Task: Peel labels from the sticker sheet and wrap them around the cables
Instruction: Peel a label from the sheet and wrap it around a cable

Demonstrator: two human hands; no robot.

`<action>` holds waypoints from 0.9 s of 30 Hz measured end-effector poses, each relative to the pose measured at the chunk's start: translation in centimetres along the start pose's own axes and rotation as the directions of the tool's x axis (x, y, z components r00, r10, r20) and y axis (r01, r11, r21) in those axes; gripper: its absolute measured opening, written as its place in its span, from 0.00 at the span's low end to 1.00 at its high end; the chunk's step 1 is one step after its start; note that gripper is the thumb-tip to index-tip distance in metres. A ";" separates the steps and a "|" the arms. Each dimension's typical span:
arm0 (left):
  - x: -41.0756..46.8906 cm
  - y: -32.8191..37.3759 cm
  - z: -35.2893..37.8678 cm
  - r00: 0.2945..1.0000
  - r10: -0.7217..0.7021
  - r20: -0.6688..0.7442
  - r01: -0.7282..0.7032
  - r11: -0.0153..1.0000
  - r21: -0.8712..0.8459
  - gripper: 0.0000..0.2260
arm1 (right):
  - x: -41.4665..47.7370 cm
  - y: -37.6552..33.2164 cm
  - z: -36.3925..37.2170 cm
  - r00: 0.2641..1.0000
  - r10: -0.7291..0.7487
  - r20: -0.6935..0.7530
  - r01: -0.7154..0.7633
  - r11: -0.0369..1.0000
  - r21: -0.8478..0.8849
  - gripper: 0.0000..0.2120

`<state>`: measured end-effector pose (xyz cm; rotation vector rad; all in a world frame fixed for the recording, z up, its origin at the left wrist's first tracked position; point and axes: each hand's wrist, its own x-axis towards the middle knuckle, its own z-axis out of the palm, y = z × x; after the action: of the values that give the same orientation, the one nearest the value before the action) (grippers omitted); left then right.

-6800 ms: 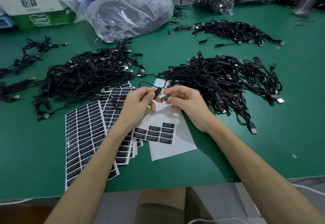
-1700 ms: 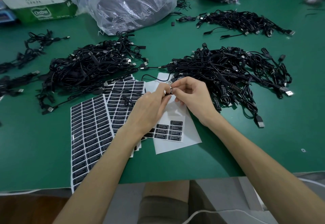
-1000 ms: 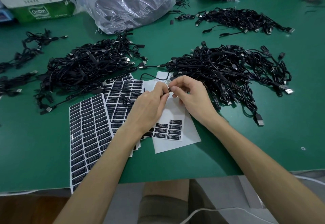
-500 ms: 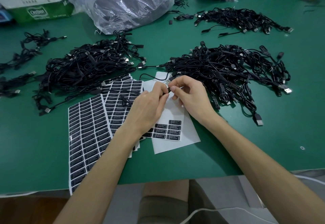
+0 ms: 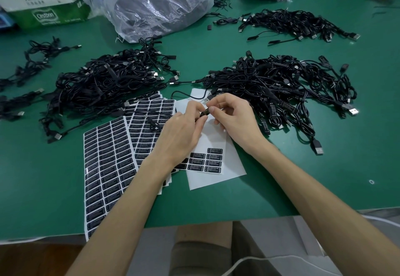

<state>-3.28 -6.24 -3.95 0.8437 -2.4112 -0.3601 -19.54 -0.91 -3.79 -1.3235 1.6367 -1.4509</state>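
Stack of full sticker sheets [image 5: 104, 167] sits on the left of the green tabletop [image 5: 324, 178]. The left hand [image 5: 181, 133] has its fingers curled, pinching a cable [image 5: 195, 98] at its small inline box, where a black label [image 5: 204, 113] is going round. The right hand [image 5: 233, 122] pinches the same spot from the other side, thumb on the label. My take: roll the box with the left and smooth with the right thumb so the edges meet square, no bubbles. The nearly used sheet [image 5: 216, 180] lies just under both hands, handy for the next peel. Big cable pile [image 5: 281, 89] is off right.
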 end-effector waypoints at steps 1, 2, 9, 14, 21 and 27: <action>0.0 0.0 0.0 1.000 0.000 0.000 0.000 1.000 0.003 0.09 | 0.0 0.0 0.0 1.000 0.001 -0.002 -0.001 1.000 0.002 0.04; 0.0 0.1 0.0 1.000 0.001 0.000 -0.001 1.000 0.007 0.09 | 0.0 0.0 0.0 1.000 0.001 -0.005 -0.001 1.000 0.002 0.04; 0.1 0.2 -0.1 1.000 0.012 -0.014 -0.011 0.999 0.037 0.08 | 0.0 0.0 0.0 1.000 0.008 -0.012 -0.008 1.000 0.000 0.04; 0.1 0.3 -0.2 0.999 0.019 -0.026 -0.018 0.998 0.060 0.08 | 0.0 0.0 0.0 1.000 0.020 -0.014 -0.020 1.000 -0.010 0.04; 0.1 0.6 -0.2 0.999 0.037 -0.035 -0.034 0.996 0.083 0.08 | 0.1 0.2 0.0 0.999 0.029 -0.029 -0.029 1.000 0.003 0.05; 0.1 0.7 -0.3 0.999 0.033 -0.041 -0.029 0.995 0.094 0.09 | 0.1 0.1 0.0 0.998 0.050 -0.030 -0.048 0.998 0.049 0.05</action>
<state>-3.53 -5.83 -3.40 0.8450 -2.4144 -0.2163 -19.62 -1.04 -3.86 -1.2317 1.6326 -1.4791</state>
